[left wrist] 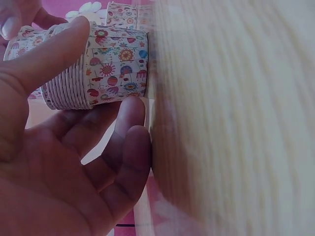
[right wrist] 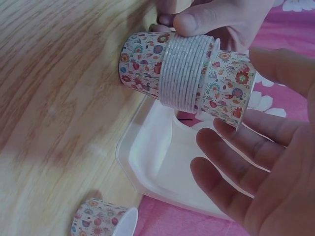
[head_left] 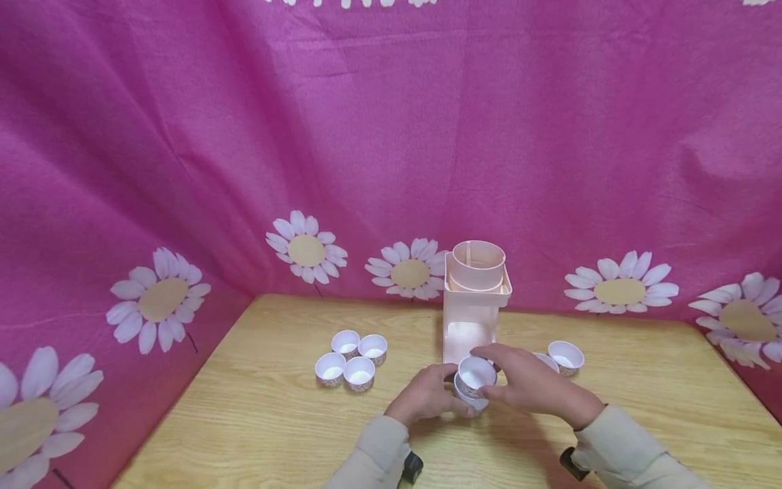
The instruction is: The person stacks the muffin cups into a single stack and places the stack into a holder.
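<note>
A stack of paper baking cups (left wrist: 118, 66), printed with small colourful flowers and with white rims nested closely together, stands upright on the table. My left hand (head_left: 430, 392) grips it, thumb on one side and fingers on the other. On top, one cup (right wrist: 229, 88) sticks up well above the other rims, its lower part still inside the stack. Thumb and fingertips of my right hand (head_left: 531, 382) pinch this cup near its rim. Right behind the stack rises a pale pink dispenser (head_left: 473, 305) with a round tube at its top.
Several single cups (head_left: 359, 372) stand grouped on the wooden table (head_left: 269, 407) to the left. Two more, including one farther right (head_left: 565, 356), stand beyond my right hand, which partly covers the nearer one. A pink flowered cloth (head_left: 391, 149) hangs behind the table.
</note>
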The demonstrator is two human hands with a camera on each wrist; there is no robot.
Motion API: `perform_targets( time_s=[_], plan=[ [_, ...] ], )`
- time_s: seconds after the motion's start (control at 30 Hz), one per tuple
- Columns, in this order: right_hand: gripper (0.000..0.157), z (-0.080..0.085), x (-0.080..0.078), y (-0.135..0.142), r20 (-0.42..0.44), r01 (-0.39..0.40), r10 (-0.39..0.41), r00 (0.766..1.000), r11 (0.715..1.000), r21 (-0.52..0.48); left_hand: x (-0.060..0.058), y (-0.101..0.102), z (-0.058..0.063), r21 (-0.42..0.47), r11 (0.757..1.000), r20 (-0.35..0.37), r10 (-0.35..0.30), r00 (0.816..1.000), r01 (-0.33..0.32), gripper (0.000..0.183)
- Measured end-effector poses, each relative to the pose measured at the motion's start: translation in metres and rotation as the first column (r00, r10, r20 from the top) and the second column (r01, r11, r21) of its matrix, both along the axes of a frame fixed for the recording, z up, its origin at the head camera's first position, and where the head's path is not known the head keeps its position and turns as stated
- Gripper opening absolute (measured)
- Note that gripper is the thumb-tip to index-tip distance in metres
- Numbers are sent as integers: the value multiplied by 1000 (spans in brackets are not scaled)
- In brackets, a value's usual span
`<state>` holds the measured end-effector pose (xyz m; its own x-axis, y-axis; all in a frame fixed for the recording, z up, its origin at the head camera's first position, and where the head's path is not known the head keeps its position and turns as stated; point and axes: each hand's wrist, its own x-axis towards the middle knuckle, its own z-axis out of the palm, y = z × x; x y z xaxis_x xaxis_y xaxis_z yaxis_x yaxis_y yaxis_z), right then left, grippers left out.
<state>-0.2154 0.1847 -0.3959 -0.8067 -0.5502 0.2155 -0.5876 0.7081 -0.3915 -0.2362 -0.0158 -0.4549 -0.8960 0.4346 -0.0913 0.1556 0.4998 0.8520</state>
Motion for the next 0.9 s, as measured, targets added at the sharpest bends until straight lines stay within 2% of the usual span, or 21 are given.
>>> perform_targets(
  time_s=[0.4, 0.67, 0.9],
  plan=[
    [49, -6, -1, 1, 14, -25, 25, 1000, 1000, -9, -1, 2, -1, -2, 1000, -8, -6, 1000, 6, 51],
    [53, -6, 1, 2, -4, -9, 9, 1000, 1000, 8, -1, 1, 0, -9, 1000, -7, -4, 1000, 4, 51],
    [53, -2, 2, 5, 26, 32, -33, 999, 999, 28, -1, 0, -1, 6, 1000, 10, -3, 1000, 3, 53]
  ],
)
